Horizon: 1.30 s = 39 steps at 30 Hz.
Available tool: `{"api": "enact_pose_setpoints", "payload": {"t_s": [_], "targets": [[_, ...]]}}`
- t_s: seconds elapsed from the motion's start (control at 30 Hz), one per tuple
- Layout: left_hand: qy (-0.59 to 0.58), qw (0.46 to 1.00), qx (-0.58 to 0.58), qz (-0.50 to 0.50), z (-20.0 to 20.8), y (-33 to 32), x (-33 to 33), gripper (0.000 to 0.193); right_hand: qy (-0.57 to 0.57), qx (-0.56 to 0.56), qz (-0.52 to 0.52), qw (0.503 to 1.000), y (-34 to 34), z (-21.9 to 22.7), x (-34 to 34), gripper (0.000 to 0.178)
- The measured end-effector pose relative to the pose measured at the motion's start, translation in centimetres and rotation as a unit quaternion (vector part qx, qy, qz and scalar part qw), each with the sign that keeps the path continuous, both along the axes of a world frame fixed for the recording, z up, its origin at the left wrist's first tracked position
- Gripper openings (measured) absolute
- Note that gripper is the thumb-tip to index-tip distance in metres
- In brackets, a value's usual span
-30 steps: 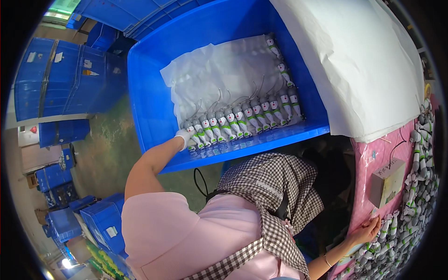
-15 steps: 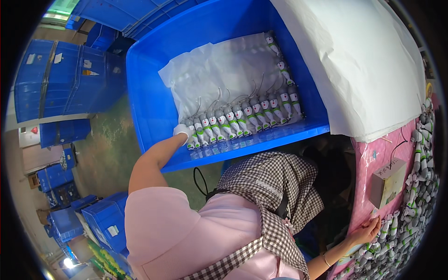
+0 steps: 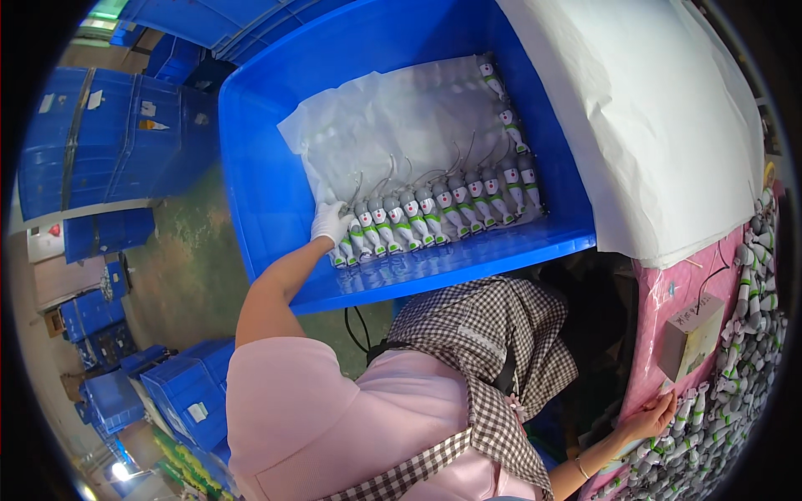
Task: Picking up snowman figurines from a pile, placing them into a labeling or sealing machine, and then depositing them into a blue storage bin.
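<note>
A row of small white and green figures (image 3: pixel 443 207) with thin wires lies on a white sheet (image 3: pixel 401 125) inside a big blue bin (image 3: pixel 468 265). My left hand (image 3: pixel 330 223), in a white glove, reaches over the bin's front rim, its fingers curled on the leftmost figure of the row. My right hand (image 3: pixel 647 417) is bare and rests at the edge of a pink table (image 3: pixel 668 292), fingers spread beside a heap of the same figures (image 3: pixel 739 392). My pink shirt and checked apron hide the space between the two arms.
A large white cloth (image 3: pixel 660 117) covers the surface right of the bin. A small grey box (image 3: pixel 690 336) with a cable sits on the pink table. Stacked blue crates (image 3: pixel 109 142) stand at the left, and more crates (image 3: pixel 180 392) on the floor below.
My left hand has slid a little farther into the bin, onto the left end of the row. The right hand has stayed by the heap.
</note>
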State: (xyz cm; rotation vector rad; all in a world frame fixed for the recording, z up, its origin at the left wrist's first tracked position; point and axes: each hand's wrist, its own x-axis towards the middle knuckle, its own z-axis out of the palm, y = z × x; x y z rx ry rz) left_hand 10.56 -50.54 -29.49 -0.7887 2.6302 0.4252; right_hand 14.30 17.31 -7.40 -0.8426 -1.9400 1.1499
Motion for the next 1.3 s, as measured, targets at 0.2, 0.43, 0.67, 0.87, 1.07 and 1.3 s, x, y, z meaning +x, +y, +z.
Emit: {"api": "enact_pose_setpoints", "payload": {"t_s": [0.2,0.43,0.67,0.87,1.07,1.3], "targets": [[-0.017,0.989,-0.098,0.107,3.9,5.2,-0.3,0.058,-0.020,-0.004,-0.015,1.000,-0.1,-0.1,0.1,0.025],[-0.073,0.961,-0.086,-0.253,2.7,3.6,3.0,0.075,-0.025,0.021,-0.023,0.999,-1.1,0.4,-0.4,0.025],[-0.074,0.961,-0.087,-0.251,2.3,4.0,2.8,0.073,-0.016,0.020,-0.019,1.000,-0.9,0.1,-0.3,0.023],[0.047,0.900,0.008,-0.434,5.1,7.8,-1.2,0.051,0.014,0.009,0.008,1.000,0.6,-0.5,0.5,0.020],[0.052,0.867,-0.003,-0.495,2.0,9.3,-2.4,0.045,0.042,-0.010,0.033,0.999,0.8,-0.7,0.6,0.018],[0.079,0.858,0.026,-0.507,3.8,10.7,-3.9,0.037,0.051,-0.006,0.016,0.999,1.0,-0.9,0.5,0.018]]}}
